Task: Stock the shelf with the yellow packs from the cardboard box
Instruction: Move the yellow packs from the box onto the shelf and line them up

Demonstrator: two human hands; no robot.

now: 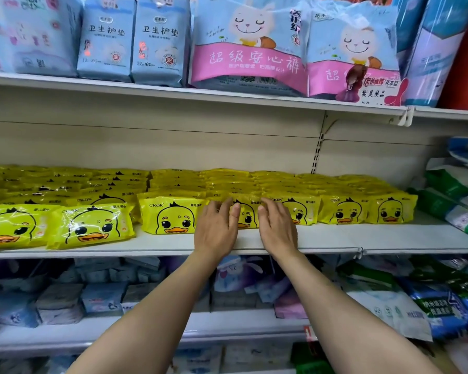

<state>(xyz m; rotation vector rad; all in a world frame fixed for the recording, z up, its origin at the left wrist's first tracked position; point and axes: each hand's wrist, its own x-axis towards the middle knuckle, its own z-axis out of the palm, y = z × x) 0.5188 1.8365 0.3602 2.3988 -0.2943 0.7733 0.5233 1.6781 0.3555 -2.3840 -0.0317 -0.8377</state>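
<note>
Several yellow duck-face packs fill the middle shelf [327, 238] in rows. One front pack [247, 215] stands between my two hands. My left hand [216, 230] lies flat against its left side with fingers straight. My right hand [277, 228] lies flat against its right side, fingers also straight. Another yellow pack [170, 217] stands just left of my left hand, and more packs [343, 210] run to the right. The cardboard box is out of view.
Blue packs [160, 41] and pink-banded rabbit packs [249, 47] stand on the upper shelf. Green and white bags [454, 195] lie at the right end. The lower shelf holds blue and grey packs [60, 300]. Bare shelf surface shows in front of the right-hand packs.
</note>
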